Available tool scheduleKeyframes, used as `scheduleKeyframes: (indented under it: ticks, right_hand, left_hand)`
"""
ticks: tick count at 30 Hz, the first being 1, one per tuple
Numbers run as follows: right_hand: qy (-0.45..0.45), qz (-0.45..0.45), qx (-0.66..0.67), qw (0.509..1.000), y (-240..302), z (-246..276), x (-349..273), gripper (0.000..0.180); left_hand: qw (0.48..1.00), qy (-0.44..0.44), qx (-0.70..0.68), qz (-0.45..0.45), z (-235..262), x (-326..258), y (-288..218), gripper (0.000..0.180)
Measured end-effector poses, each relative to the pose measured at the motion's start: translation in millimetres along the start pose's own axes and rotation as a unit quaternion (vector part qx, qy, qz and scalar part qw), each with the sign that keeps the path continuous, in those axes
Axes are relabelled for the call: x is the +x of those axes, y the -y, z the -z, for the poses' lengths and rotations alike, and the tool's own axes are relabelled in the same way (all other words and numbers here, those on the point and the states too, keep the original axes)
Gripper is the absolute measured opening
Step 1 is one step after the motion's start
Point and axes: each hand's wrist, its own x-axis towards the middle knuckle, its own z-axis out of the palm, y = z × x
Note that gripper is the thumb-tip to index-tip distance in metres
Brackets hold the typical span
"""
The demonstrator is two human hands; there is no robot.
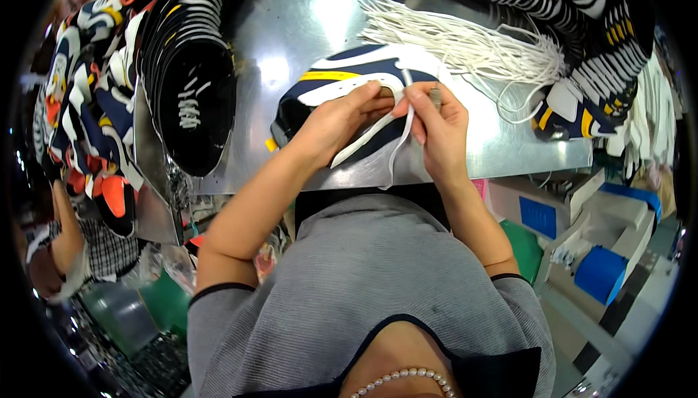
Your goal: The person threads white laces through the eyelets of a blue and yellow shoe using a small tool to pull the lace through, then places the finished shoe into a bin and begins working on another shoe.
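Observation:
A navy, white and yellow shoe upper point(354, 58) lies on the metal table in front of me. My left hand point(334, 125) is closed on its white eyelet edge, with the thumb on top and the fingers tucked inside the opening. At the right side of that opening, my right hand point(445, 133) pinches a white shoelace point(396, 157) between thumb and forefinger. The lace hangs down toward the table's near edge. A small ribbed metal piece point(435, 97) shows between the right hand's fingers; the rest of it is hidden.
Beyond the upper lies a bundle of white laces point(465, 40). Nested stacks of uppers stand at the left point(190, 96) and right point(582, 103) of the metal table point(273, 31). Farther left is a colourful pile of uppers point(94, 85), near another person's arm point(67, 220). Grey bins point(611, 234) stand at lower right.

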Motion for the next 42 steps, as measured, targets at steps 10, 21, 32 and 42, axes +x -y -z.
scheduleKeyframes:
  ticks: [10,21,32,42]
  right_hand:
    - [0.015,-0.064,-0.062,0.996,-2,1,-6,0.013]
    - [0.058,-0.057,-0.198,0.977,12,6,-25,0.019]
    - [0.110,-0.008,-0.270,0.957,20,26,-25,0.014]
    - [0.086,0.076,-0.559,0.821,11,1,-6,0.023]
  left_hand:
    - [0.946,-0.080,0.273,-0.153,-16,-18,10,0.036]
    - [0.924,-0.156,0.311,-0.161,-21,-25,20,0.026]
    - [0.916,-0.145,0.328,-0.180,-17,-24,25,0.020]
    - [0.660,-0.062,0.655,-0.363,-19,-31,22,0.038]
